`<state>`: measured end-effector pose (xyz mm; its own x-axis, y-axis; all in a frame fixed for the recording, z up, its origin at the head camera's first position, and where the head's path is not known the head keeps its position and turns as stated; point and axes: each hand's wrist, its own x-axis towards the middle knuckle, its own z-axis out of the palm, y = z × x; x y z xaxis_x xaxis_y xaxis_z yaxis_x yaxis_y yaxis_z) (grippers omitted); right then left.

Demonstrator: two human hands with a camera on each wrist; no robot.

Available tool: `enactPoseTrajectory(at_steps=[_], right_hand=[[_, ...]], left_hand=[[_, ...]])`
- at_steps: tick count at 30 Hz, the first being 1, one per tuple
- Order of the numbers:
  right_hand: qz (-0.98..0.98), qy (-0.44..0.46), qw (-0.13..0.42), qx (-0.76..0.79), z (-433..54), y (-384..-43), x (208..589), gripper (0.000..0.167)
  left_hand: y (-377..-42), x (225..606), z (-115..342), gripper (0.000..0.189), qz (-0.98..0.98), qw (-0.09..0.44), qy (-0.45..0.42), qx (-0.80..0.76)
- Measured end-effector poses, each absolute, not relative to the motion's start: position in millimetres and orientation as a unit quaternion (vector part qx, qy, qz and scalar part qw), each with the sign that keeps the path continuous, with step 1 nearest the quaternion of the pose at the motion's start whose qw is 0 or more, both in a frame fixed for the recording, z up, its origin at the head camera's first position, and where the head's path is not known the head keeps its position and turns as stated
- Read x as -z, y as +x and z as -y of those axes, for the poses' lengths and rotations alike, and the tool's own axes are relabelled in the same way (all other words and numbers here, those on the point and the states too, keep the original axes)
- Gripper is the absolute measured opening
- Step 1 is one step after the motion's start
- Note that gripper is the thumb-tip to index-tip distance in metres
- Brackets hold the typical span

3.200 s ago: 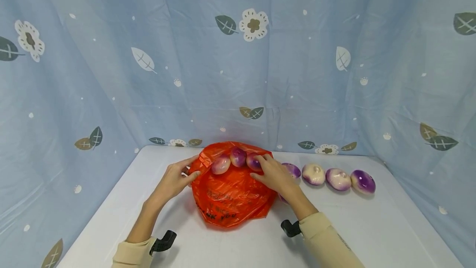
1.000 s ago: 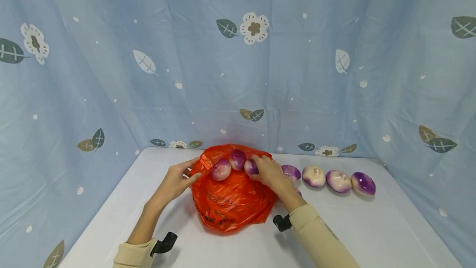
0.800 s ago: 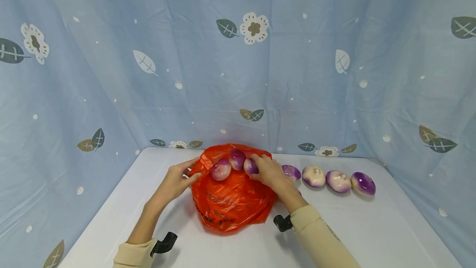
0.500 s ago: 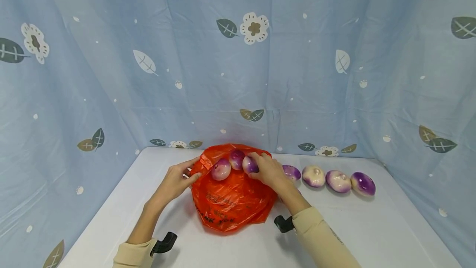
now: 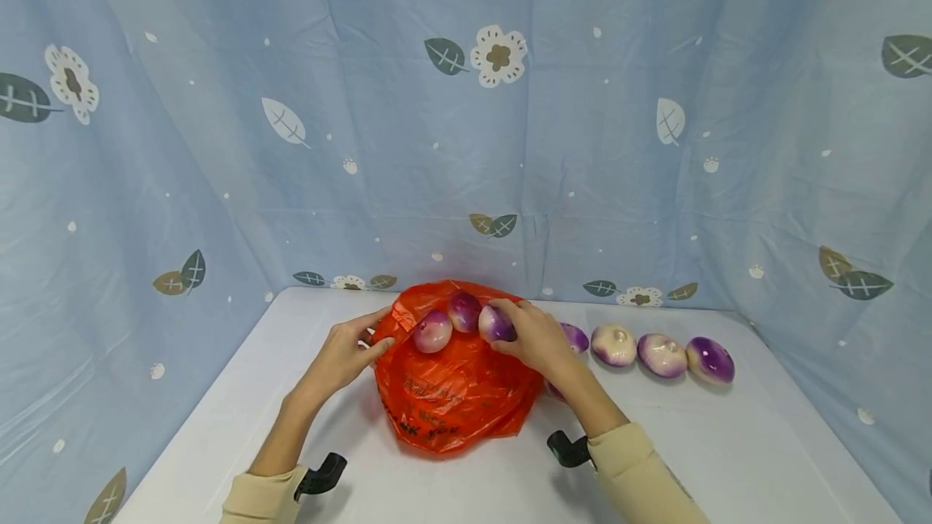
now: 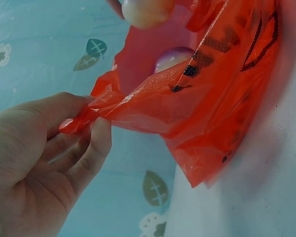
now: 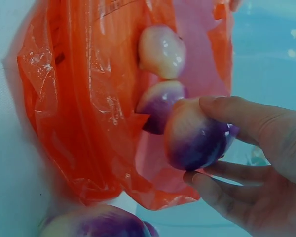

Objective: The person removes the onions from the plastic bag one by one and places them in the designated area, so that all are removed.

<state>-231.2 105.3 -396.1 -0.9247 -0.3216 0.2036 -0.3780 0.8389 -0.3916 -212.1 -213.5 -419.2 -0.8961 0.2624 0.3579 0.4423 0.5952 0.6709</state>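
Observation:
My left hand pinches the edge of a red plastic bag between thumb and fingers, at the left of the bag's mouth; in the left wrist view the gathered film shows between the fingertips. My right hand grips a glossy purple and white onion at the right side of the mouth. In the right wrist view, thumb and fingertips hold this onion from the side. Two more onions, a pinkish one and a darker purple one, sit at the bag's mouth.
To the right of the bag, several similar onions lie in a row on the white table, among them a whitish one and a dark purple one. Another is partly hidden behind my right forearm. A blue patterned curtain stands behind and at the sides.
My right hand has shifted slightly to the right with the onion, and more of that onion shows past the fingers. My left hand has stayed at the bag's edge.

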Motion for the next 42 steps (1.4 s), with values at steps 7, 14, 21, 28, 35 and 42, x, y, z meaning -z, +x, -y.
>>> enactPoseTrajectory(at_steps=[7, 14, 21, 28, 35, 42], right_hand=[[0.954, 0.174, 0.069, -0.236, -117, -221, 392, 0.067], [0.952, 0.175, 0.085, -0.237, -135, -211, 389, 0.068], [0.951, 0.17, 0.102, -0.236, -155, -202, 390, 0.068], [0.955, 0.155, 0.101, -0.233, -175, -196, 391, 0.069], [0.958, 0.141, 0.117, -0.222, -192, -191, 393, 0.069], [0.953, 0.154, 0.131, -0.228, -207, -186, 393, 0.068]], left_hand=[[-212, 420, 213, 0.053, 0.887, 0.11, -0.194, 0.405], [-213, 421, 212, 0.054, 0.889, 0.108, -0.191, 0.403], [-213, 422, 213, 0.053, 0.89, 0.105, -0.187, 0.402], [-213, 423, 213, 0.054, 0.894, 0.108, -0.184, 0.394], [-213, 422, 213, 0.053, 0.892, 0.111, -0.184, 0.397], [-214, 423, 213, 0.053, 0.892, 0.104, -0.186, 0.398]])
